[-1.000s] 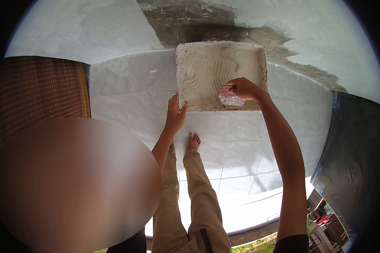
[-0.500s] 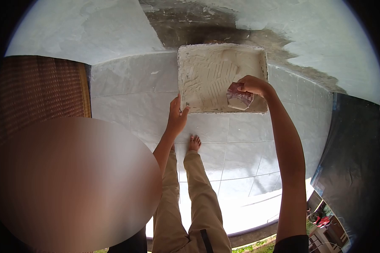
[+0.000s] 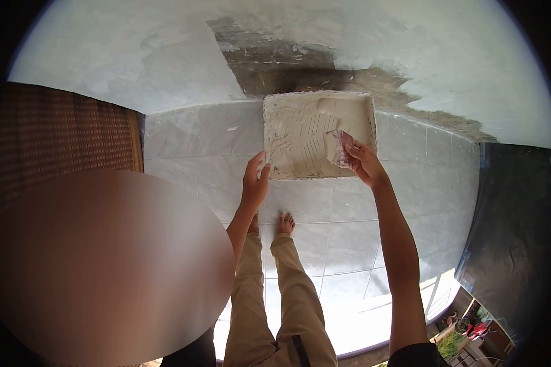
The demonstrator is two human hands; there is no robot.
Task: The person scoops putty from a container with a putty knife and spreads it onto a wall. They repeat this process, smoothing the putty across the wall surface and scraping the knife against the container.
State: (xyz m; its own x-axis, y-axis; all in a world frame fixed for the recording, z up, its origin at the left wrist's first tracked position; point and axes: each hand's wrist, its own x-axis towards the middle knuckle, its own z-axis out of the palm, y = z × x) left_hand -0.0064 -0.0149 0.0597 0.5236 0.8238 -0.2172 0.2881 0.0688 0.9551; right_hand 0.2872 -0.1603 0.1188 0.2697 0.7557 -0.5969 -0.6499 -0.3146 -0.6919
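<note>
A shallow rectangular tray point(image 3: 270, 122) coated with pale plaster is in front of me on the tiled floor. Its left front corner is in the grip of my left hand point(image 3: 255, 183), fingers along the side and thumb at the rim. Over the right half of the tray, my right hand point(image 3: 366, 164) pinches a reddish putty scraper point(image 3: 338, 148) smeared with plaster. Parallel grooves mark the plaster point(image 3: 312, 131) left of the scraper.
Behind the tray stands a wall point(image 3: 134, 49), part pale coating and part bare dark patch point(image 3: 281, 55). A brown woven panel point(image 3: 67, 128) is at the left, a dark sheet point(image 3: 514, 214) at the right. My feet point(image 3: 286, 223) are on the tiles.
My right hand has turned the scraper, so its plaster-smeared edge now faces left. The tray appears lower and smaller as the view shifts. My left hand stays at the tray's corner.
</note>
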